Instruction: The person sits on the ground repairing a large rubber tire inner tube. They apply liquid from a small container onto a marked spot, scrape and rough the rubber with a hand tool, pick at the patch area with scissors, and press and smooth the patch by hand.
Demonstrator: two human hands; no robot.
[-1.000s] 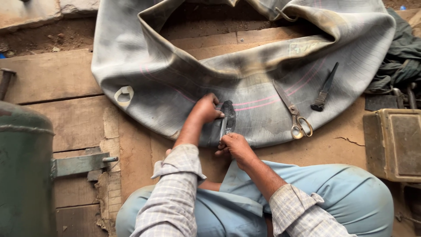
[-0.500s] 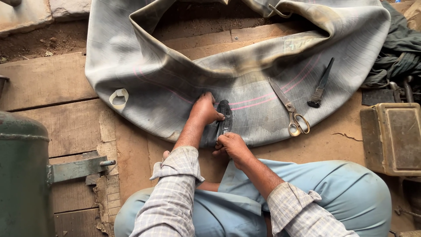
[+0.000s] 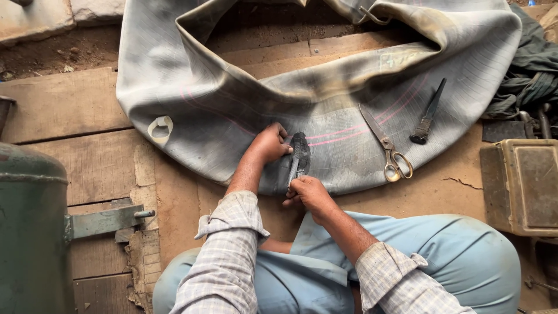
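L hand presses flat on the grey inner tube, left of dark patch. R hand fisted round a scraper, near side; blade runs near-far. Scissors lie right.

Both forearms come up from the bottom of the head view, plaid sleeves rolled back to about mid-forearm, wrists bare. The left hand is stretched further out, arm nearly straight, palm down, fingers curled and pressing flat, thumb pointing toward the other hand. The right hand sits closer to the body, elbow bent, arm angled in from the lower right. It's closed into a loose fist, knuckles up, thumb tucked along the top in a gripping pose. The two hands are close together, left just above right in the view, not touching as far as I can tell. The knees are spread wide in light blue trousers under the arms.
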